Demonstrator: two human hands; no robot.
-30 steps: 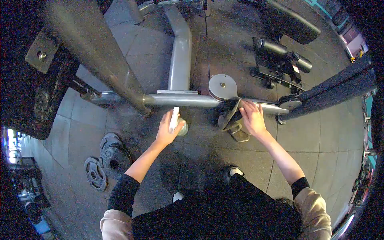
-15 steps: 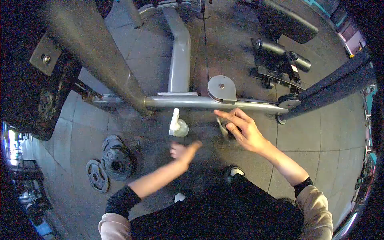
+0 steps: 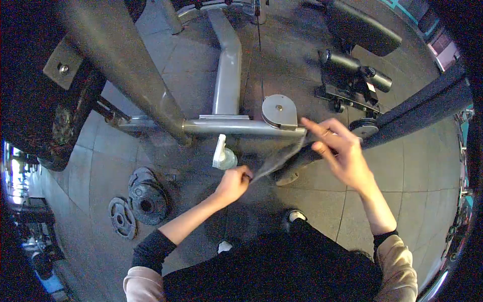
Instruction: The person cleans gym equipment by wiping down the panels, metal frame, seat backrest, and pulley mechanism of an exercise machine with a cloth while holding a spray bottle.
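Note:
My left hand [image 3: 233, 185] is closed on one end of a dark grey cloth [image 3: 282, 158], which stretches up and right, blurred by motion. At the other end of the cloth, below the pulley, is my right hand [image 3: 342, 153], its index finger extended and its thumb apart; whether it grips the cloth is unclear. Just above my left hand, a spray bottle [image 3: 227, 159] with a white trigger head stands on the floor. The grey metal bar [image 3: 221, 126] of the machine runs across behind the cloth, with a round grey pulley cover [image 3: 279, 110] on it.
Weight plates [image 3: 147, 202] lie on the floor at the left. A thick slanted post [image 3: 126, 65] rises at the upper left, and a dark post [image 3: 422, 108] at the right. Padded rollers [image 3: 357, 68] are at the upper right. My shoes [image 3: 297, 216] are below.
My left hand has let go of the spray bottle, moved right and closed on the cloth. The cloth has been pulled out between my hands. My right hand has shifted right and turned.

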